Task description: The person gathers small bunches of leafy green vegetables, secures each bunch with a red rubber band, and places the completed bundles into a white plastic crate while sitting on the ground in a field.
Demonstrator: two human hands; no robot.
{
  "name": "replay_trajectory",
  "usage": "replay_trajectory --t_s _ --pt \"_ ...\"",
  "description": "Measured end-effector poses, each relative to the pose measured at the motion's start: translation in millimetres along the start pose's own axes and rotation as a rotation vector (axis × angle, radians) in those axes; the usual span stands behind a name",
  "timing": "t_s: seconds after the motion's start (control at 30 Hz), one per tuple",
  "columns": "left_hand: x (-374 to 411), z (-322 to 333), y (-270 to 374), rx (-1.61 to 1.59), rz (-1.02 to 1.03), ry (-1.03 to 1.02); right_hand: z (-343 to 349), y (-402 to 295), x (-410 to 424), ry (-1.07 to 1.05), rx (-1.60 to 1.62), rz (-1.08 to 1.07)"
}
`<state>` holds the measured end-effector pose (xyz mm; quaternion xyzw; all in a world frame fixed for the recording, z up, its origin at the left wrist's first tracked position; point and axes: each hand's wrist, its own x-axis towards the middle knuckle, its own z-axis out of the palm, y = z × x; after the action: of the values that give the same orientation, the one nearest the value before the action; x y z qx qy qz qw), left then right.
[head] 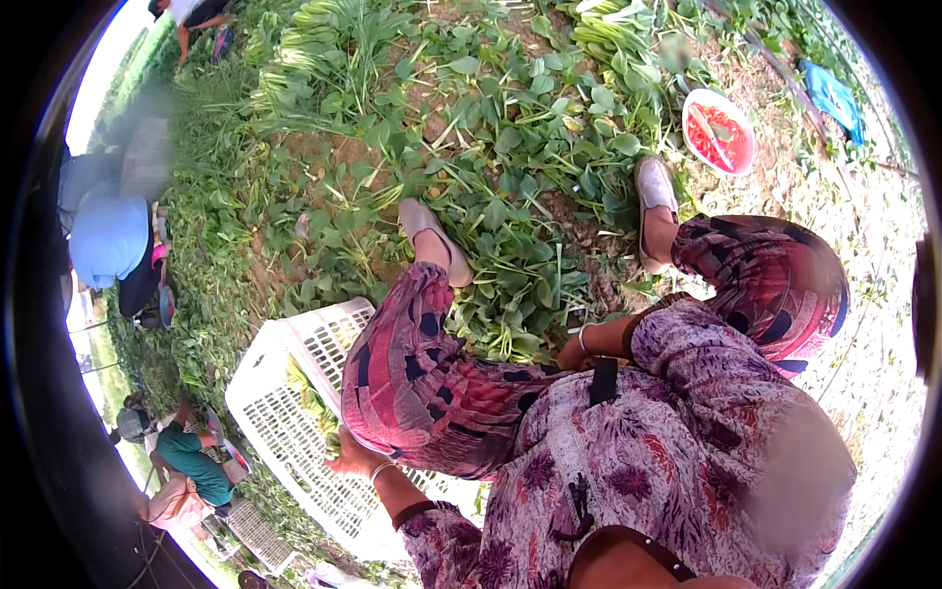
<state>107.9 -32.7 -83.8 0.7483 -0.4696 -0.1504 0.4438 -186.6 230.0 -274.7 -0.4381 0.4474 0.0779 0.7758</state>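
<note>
My left hand [356, 453] reaches into a white slatted plastic crate [276, 412] at the lower left, with its fingers around a bunch of leafy greens [313, 401] inside. A bracelet circles that wrist. My right hand [574, 353] is low between my knees, near my lap, beside cut leafy greens [515, 302] on the soil; the forearm and clothing hide most of its fingers, so its hold cannot be made out. Both feet stand among loose leaves.
Bundled greens [305, 51] lie at the upper left, more [614, 33] at the top right. A bowl of red strips or bands [712, 136] and a blue bag [831, 99] are at the right. Several people work at the left, near another crate [259, 531].
</note>
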Motion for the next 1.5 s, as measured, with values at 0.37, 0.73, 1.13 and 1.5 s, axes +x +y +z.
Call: replay_trajectory --t_s 0.37,0.73,1.13,1.5 --pt "-26.1 -28.9 -12.0 0.338 0.075 0.097 44.6 47.0 35.8 -0.032 -0.037 -0.38" --pt "-10.2 -37.2 -31.1 0.75 0.04 0.208 -34.9 43.6 14.4 0.151 -0.254 -0.43" --pt "32.5 -27.5 -109.8 0.479 -0.018 0.131 -203.9 71.4 -32.1 0.252 -0.275 -0.48" --pt "38.2 -32.4 -122.5 -0.166 -0.028 0.034 -232.8 88.6 -11.5 0.231 -0.386 -0.505"
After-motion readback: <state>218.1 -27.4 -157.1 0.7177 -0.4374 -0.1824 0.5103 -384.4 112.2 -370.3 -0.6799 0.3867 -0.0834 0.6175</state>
